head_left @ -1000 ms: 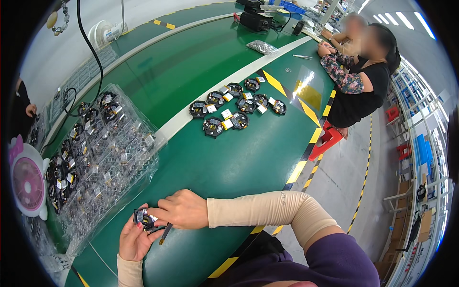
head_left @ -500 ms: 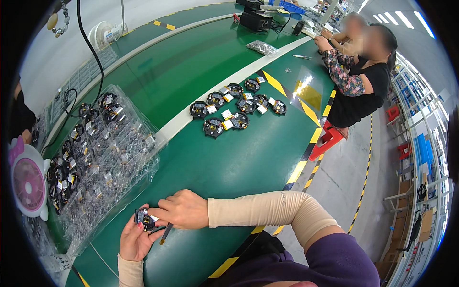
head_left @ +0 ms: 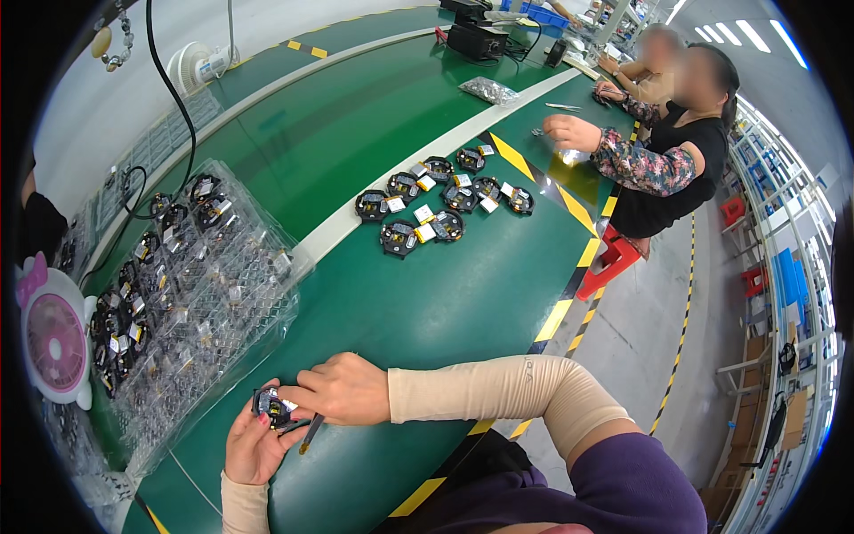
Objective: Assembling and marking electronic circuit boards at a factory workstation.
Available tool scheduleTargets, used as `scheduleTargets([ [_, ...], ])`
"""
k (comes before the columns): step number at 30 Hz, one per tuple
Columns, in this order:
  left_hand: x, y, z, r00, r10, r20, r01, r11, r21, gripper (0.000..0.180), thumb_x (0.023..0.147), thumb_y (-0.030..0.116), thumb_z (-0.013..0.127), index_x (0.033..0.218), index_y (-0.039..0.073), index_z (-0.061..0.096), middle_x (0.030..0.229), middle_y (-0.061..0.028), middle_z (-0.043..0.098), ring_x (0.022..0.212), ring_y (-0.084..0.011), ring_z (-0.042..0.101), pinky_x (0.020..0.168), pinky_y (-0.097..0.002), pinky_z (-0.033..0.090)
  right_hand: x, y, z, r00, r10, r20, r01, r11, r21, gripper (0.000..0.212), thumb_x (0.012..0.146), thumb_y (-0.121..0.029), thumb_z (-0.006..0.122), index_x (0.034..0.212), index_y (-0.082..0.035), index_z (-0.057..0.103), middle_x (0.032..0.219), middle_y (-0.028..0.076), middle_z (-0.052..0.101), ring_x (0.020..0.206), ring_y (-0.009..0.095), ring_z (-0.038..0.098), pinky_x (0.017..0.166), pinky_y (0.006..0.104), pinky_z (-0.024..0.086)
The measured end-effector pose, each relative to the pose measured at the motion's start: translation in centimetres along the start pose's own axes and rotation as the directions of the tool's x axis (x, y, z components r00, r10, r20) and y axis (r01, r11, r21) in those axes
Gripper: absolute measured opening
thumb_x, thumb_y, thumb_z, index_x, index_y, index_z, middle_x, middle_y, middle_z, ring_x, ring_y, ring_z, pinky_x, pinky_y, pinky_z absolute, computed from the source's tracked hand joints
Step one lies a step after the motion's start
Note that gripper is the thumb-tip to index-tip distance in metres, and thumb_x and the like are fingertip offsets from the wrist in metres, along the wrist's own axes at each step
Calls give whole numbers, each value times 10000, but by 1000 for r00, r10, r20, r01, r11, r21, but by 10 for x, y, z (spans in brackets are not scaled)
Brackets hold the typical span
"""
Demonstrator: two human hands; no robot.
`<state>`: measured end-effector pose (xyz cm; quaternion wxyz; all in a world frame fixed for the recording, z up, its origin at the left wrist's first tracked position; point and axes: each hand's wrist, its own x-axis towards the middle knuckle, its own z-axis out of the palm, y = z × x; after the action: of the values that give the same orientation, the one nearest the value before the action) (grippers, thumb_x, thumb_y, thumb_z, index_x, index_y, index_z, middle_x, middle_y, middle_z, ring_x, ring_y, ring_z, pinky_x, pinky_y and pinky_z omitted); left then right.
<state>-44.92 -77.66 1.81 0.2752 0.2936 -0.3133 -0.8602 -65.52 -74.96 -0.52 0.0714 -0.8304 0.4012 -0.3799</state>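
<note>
My left hand (head_left: 253, 452) is closed round a small round black device housing (head_left: 269, 408), its open face up with circuit parts and a white piece inside. Close against it on the right, my right hand (head_left: 342, 392) is closed too, thumb and fingers at the housing's edge. A slim dark hand tool (head_left: 310, 434) sticks out below the right fingers, its lower end brownish. Its working tip is hidden, and I cannot make out its exact kind. Both hands are just above the green tabletop (head_left: 400, 311).
Several similar black housings with white-and-yellow battery packs (head_left: 425, 231) lie ahead on the table. Clear plastic trays (head_left: 213, 294) of more housings are stacked at left, beside a pink-and-white fan (head_left: 53, 343). A co-worker (head_left: 663, 151) sits at the far right on a red stool (head_left: 609, 267).
My hands, the housing and the tool stay almost in place. The co-worker's nearer arm has swung toward the table's middle, its hand now over small parts there.
</note>
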Motion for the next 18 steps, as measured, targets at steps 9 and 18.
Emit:
scheduleTargets([
  [9,0,-1,-2,1000,-5,-9,5,1000,-11,455,904,67,413,1335,-5,286,1225,-170,467,1080,-324,531,892,-475,483,0,0,0,1000,-1,7,1,1000,1,249,808,-280,596,914,-63,534,651,69,516,545,221,561,464,333,426],
  [18,0,-1,-2,1000,-5,-7,5,1000,-15,458,903,68,417,1334,-9,283,1223,-173,466,1078,-335,531,887,-470,487,0,0,0,1000,0,12,0,1000,-4,254,812,-286,589,918,-63,530,653,69,510,545,223,556,462,336,427],
])
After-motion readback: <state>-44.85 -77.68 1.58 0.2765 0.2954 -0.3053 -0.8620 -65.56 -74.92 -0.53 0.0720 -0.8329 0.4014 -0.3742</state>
